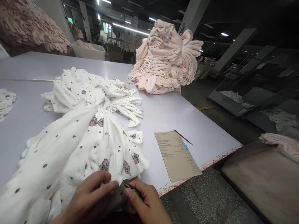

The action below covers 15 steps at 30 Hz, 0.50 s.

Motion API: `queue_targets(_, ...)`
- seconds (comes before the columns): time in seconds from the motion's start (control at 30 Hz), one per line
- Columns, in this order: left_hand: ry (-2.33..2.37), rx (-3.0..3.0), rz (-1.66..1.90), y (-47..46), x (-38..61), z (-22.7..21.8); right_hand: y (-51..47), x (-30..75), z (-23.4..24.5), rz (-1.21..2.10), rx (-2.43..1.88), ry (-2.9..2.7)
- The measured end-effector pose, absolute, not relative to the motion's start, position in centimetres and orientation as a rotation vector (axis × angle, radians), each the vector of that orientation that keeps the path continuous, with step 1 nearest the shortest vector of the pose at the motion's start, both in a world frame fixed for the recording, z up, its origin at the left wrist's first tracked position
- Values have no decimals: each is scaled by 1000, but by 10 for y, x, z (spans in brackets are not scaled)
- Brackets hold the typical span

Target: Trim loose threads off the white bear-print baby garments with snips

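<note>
A heap of white printed cloth (77,137) with small grey and pink animal marks lies across the near part of the pale table (177,109). My left hand (91,199) pinches the cloth's near edge, fingers closed on it. My right hand (147,203) is closed around a small green-handled metal snipper (132,187), its tip touching the cloth right by my left fingertips.
A tall pile of pink garments (165,59) stands at the table's far right. A tan printed sheet (176,155) and a red pencil (182,137) lie near the right edge. More pink piles (30,28) and a white bin (90,51) sit behind. A lower table (261,183) stands right.
</note>
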<state>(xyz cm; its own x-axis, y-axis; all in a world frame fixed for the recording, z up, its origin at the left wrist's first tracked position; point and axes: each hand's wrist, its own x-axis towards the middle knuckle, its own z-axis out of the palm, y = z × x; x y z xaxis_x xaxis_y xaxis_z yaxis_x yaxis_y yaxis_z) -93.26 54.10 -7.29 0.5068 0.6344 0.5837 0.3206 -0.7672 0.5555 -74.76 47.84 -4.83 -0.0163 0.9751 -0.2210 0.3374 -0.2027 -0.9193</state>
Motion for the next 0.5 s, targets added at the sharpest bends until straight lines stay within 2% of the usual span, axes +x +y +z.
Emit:
queue_targets(0.4, 863, 2304, 1212, 536, -927, -72, 482, -751, -44, 1399, -1494, -1240)
queue_targets(0.5, 845, 2140, 1099, 540, -945, -66, 482, -748, -49, 1413, -1460, -1186)
